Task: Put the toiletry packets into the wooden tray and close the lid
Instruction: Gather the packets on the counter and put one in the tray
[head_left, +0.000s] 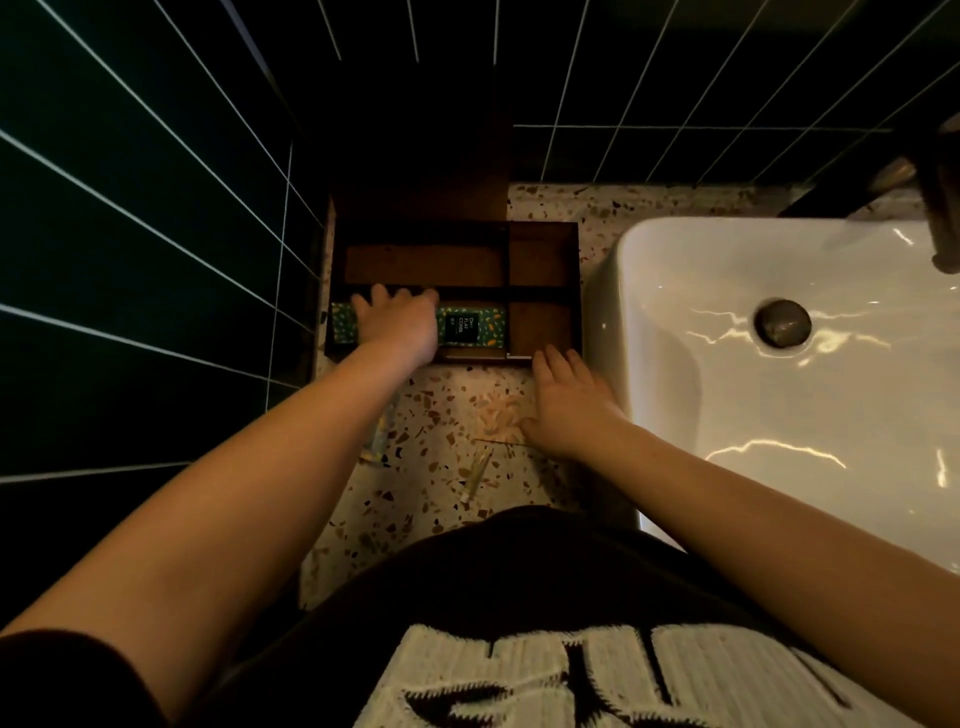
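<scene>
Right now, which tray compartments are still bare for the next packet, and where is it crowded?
Free: the long back compartment behind the left hand, and both right-side compartments, bordered by the dividers and the sink-side wall. Crowded: the front-left compartment, where the green comb packet lies under that hand. On the counter, the right hand covers a pale packet.

We see dim light on dark glossy wall tiles (130, 218), a speckled terrazzo counter (441, 415) and a white sink (779, 415) at right.
</scene>
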